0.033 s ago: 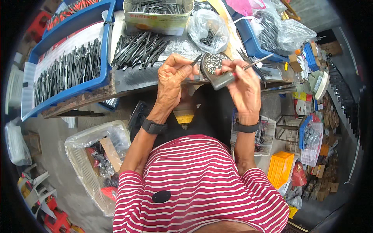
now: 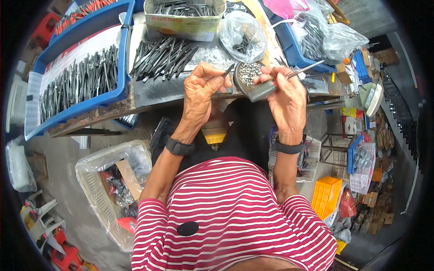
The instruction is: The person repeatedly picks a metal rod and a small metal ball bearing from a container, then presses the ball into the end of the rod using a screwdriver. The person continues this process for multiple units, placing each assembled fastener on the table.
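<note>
My left hand (image 2: 199, 92) pinches a small dark metal piece (image 2: 229, 69) between thumb and fingers, its tip just left of a round tin (image 2: 247, 76). The tin holds small silvery bits and is tilted toward me. My right hand (image 2: 287, 101) grips the tin at its lower right edge and also holds a thin metal rod (image 2: 308, 68) that sticks out to the upper right. Both hands are raised over the front edge of the workbench (image 2: 158, 92). Each wrist wears a dark watch band.
A heap of dark metal tool parts (image 2: 162, 54) lies on the bench behind my hands. A blue tray (image 2: 115, 92) with several more is at left, a cardboard box (image 2: 181, 25) at the back, and plastic bags (image 2: 242, 34) and blue bins (image 2: 289, 49) at right. A lined basket (image 2: 104, 189) stands on the floor.
</note>
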`<state>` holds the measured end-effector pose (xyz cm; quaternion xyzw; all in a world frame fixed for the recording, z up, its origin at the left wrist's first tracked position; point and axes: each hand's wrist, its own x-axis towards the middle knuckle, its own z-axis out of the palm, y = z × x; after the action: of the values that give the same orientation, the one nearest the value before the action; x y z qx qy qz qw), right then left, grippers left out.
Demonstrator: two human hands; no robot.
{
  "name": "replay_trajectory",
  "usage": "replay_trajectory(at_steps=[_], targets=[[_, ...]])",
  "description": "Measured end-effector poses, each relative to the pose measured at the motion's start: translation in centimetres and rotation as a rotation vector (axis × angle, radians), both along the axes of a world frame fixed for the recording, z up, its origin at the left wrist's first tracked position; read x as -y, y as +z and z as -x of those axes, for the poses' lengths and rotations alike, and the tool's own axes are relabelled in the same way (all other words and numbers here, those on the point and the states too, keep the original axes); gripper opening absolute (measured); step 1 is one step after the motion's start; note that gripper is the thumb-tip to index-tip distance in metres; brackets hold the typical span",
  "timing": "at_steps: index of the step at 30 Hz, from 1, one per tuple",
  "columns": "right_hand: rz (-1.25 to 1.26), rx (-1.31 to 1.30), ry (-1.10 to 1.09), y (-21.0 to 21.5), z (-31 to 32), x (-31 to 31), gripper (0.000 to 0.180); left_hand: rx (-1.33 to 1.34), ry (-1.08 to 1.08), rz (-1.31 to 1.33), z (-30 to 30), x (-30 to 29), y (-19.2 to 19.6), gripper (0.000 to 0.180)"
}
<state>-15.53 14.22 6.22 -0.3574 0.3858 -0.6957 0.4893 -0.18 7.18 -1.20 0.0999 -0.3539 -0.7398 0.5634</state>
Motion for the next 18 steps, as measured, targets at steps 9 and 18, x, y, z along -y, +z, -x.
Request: replay_trajectory(at_steps=[9, 18], targets=[[0.440, -0.415, -0.087, 4.1, -3.4, 3.5, 0.015, 0.000, 0.001, 0.003, 0.2, -0.2, -0.8, 0.006], [0.455, -0.580, -0.075, 5.2, -3.8, 3.6, 0.013, -0.006, -0.006, 0.014, 0.1, -0.3, -0.9, 0.007]])
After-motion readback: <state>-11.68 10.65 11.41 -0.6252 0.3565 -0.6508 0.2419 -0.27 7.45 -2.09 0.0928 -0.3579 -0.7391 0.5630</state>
